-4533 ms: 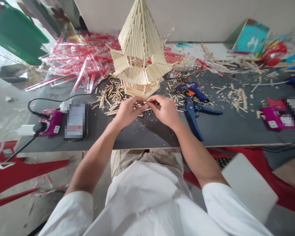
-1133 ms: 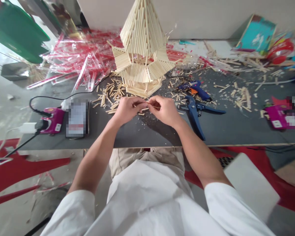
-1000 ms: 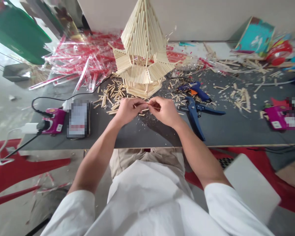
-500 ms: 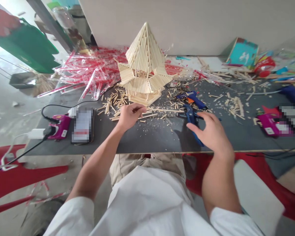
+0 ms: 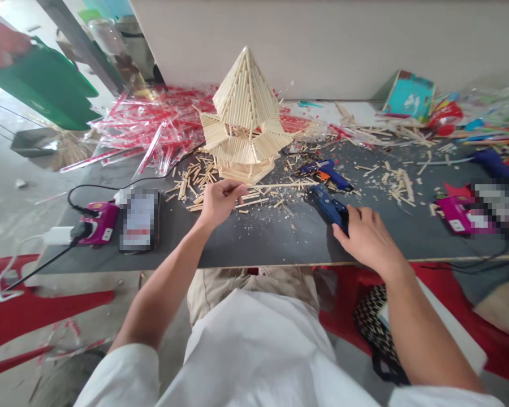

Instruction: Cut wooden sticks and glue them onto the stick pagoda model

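Observation:
Pinched in my left hand (image 5: 221, 202) is the end of a thin wooden stick (image 5: 282, 185), which stretches out level to the right. My right hand (image 5: 367, 237) closes around the handles of a blue hand tool like pliers (image 5: 326, 204). The tool's head points up and left, near the stick's far end; whether they touch I cannot tell. Just beyond my left hand stands a pagoda model (image 5: 248, 121) built of wooden sticks, with a pointed roof over a flared lower one. Cut stick pieces (image 5: 195, 176) lie around its base.
Behind the pagoda, red and clear plastic wrappers (image 5: 161, 127) are heaped. A blue glue gun (image 5: 328, 172) lies beyond the pliers, another glue gun (image 5: 498, 164) far right. A phone (image 5: 139, 220) and a purple power strip (image 5: 99, 223) with cables occupy the table's left.
My right hand has gone from open beside the blue pliers to gripping their handles, and the pliers have turned. My left hand keeps its pinch on the stick. The view shifted slightly.

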